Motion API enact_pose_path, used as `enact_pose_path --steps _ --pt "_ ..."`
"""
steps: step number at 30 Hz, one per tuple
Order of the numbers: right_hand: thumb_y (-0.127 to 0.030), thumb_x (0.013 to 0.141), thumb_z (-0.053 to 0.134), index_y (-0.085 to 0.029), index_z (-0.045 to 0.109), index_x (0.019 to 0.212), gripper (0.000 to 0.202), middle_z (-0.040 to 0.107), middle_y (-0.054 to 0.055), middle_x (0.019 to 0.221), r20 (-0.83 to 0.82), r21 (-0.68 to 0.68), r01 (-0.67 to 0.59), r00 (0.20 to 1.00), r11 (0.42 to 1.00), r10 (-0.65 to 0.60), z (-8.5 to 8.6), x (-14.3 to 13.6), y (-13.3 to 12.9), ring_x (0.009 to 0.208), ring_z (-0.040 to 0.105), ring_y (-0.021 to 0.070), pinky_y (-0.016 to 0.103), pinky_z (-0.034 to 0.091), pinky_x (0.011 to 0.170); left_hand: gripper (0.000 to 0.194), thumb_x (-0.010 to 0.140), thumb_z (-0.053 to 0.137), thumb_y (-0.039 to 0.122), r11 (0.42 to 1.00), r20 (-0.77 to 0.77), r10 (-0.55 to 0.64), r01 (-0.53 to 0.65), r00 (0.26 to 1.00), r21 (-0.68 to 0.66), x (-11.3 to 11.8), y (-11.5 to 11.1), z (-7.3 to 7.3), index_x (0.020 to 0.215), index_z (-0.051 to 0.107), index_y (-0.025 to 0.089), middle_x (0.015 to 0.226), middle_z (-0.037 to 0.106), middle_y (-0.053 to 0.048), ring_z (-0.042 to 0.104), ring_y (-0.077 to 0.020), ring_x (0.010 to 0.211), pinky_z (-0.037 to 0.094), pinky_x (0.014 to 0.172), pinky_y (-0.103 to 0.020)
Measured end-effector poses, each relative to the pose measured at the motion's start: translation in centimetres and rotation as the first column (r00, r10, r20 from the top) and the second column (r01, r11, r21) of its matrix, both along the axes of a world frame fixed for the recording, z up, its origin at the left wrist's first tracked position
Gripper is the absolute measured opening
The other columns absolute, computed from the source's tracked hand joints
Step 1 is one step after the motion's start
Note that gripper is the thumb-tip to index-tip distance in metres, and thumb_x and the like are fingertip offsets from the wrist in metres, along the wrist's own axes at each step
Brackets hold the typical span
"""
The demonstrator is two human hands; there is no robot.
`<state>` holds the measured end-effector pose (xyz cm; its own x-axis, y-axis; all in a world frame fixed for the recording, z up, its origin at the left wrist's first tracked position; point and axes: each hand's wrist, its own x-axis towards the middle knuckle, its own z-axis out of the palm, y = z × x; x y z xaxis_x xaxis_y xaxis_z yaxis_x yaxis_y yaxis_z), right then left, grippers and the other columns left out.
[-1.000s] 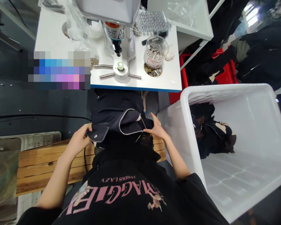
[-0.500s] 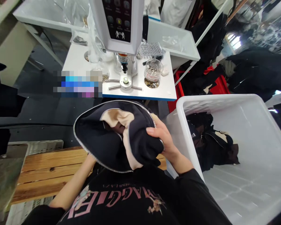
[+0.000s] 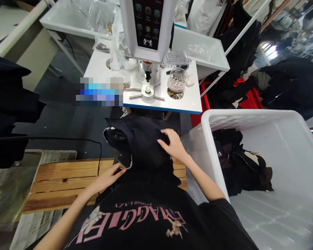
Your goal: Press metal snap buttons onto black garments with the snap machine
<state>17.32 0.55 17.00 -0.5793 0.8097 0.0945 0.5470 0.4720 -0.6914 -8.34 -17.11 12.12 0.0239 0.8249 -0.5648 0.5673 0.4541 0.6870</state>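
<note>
A dark navy garment piece (image 3: 146,142) lies bunched over my lap, just below the table's front edge. Its pale lining and a curved light edge show at the left; most of its inside is hidden under folds. At the lower left edge, my left hand (image 3: 111,178) has its fingers closed on the cloth. My right hand (image 3: 174,147) rests on the right side of the cloth, with thumb and fingers apart. Beyond both hands stands a white snap-press machine (image 3: 147,52), its small round die (image 3: 147,90) above the tabletop.
A clear tub of metal fasteners (image 3: 177,79) stands on the white table (image 3: 187,106). At my right is a large white bin (image 3: 289,146) with dark garments (image 3: 243,163) inside. A wooden bench (image 3: 65,177) is under me, and dark cloth (image 3: 10,104) hangs at the left.
The garment piece has been turned from its open, zip-edged side to a folded dark side and lowered slightly. My left hand has come out from beneath it to its edge. My right hand's fingers have spread.
</note>
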Motion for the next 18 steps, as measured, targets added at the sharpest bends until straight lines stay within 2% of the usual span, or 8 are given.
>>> enact_pose_path --steps 3,5,7,10,12,14,16,18 --pt "-0.05 0.082 0.062 -0.018 0.055 0.114 0.046 0.053 0.013 0.123 0.109 0.057 -0.012 0.994 0.998 0.006 -2.3 3.0 -5.0 0.117 0.049 0.0264 0.043 0.038 0.099 0.04 0.086 0.035 0.056 0.996 -0.309 -0.078 0.065 0.948 -0.052 -0.9 -0.9 4.2 0.072 0.053 0.023 0.069 0.065 -0.005 0.062 -0.0262 0.069 0.044 0.064 -0.036" --pt "-0.059 0.076 0.065 -0.018 0.057 0.112 0.055 0.056 0.014 0.118 0.229 0.058 -0.099 0.97 0.993 0.083 -4.0 3.1 -7.8 0.111 0.051 0.0298 0.046 0.038 0.095 0.045 0.088 0.03 0.059 0.996 -0.324 -0.091 0.086 0.942 -0.028 0.0 -0.1 6.0 0.069 0.05 0.023 0.062 0.06 -0.002 0.06 -0.0241 0.063 0.041 0.061 -0.034" --pt "-0.054 0.082 0.059 -0.015 0.059 0.106 0.046 0.061 0.016 0.107 0.363 -0.003 -0.174 0.917 0.985 0.163 -5.4 2.2 -9.2 0.102 0.055 0.0308 0.046 0.04 0.088 0.042 0.087 0.034 0.06 0.993 -0.246 -0.094 0.108 0.965 0.042 1.8 1.3 5.8 0.078 0.054 0.024 0.075 0.065 -0.003 0.063 -0.0246 0.074 0.043 0.067 -0.034" --pt "-0.037 0.09 0.052 -0.017 0.061 0.086 0.023 0.064 0.009 0.083 0.399 -0.115 -0.354 0.839 0.928 0.37 -5.6 0.3 -8.7 0.08 0.06 0.0216 0.034 0.042 0.075 0.046 0.083 0.046 0.058 0.981 -0.193 -0.042 0.077 0.98 0.178 3.8 3.1 2.6 0.107 0.054 0.019 0.106 0.064 -0.013 0.06 -0.03 0.1 0.045 0.085 -0.04" --pt "-0.034 0.091 0.05 -0.019 0.058 0.076 0.023 0.062 0.002 0.072 0.291 -0.14 -0.514 0.796 0.846 0.531 -3.6 -0.7 -7.6 0.068 0.058 0.0147 0.027 0.04 0.068 0.047 0.084 0.046 0.051 0.948 -0.152 -0.062 0.105 0.986 0.299 3.9 3.6 0.4 0.114 0.052 0.015 0.114 0.06 -0.016 0.055 -0.0308 0.11 0.042 0.095 -0.044" --pt "-0.033 0.093 0.045 -0.018 0.055 0.072 0.027 0.057 -0.001 0.066 0.104 -0.148 -0.63 0.756 0.762 0.646 -0.2 -1.2 -6.5 0.061 0.053 0.0113 0.024 0.037 0.062 0.044 0.085 0.039 0.045 0.9 -0.11 -0.112 0.148 0.988 0.411 3.3 3.7 -0.6 0.114 0.055 0.015 0.119 0.058 -0.018 0.051 -0.031 0.113 0.04 0.098 -0.048" --pt "-0.034 0.092 0.045 -0.018 0.05 0.066 0.032 0.051 -0.002 0.061 -0.146 -0.161 -0.673 0.74 0.722 0.656 4.1 -1.6 -5.8 0.058 0.048 0.0096 0.024 0.036 0.059 0.046 0.085 0.034 0.041 0.865 -0.091 -0.105 0.136 0.99 0.483 2.4 3.5 -0.2 0.114 0.057 0.015 0.122 0.057 -0.019 0.05 -0.0321 0.112 0.038 0.098 -0.053" --pt "-0.04 0.089 0.051 -0.018 0.049 0.06 0.037 0.048 -0.002 0.058 -0.403 -0.221 -0.663 0.73 0.715 0.552 8.4 -2.2 -5.4 0.056 0.046 0.0095 0.024 0.038 0.058 0.047 0.083 0.037 0.043 0.866 -0.062 -0.034 0.061 0.997 0.496 1.7 3.5 1.2 0.116 0.058 0.016 0.12 0.059 -0.018 0.05 -0.0332 0.113 0.037 0.1 -0.055"
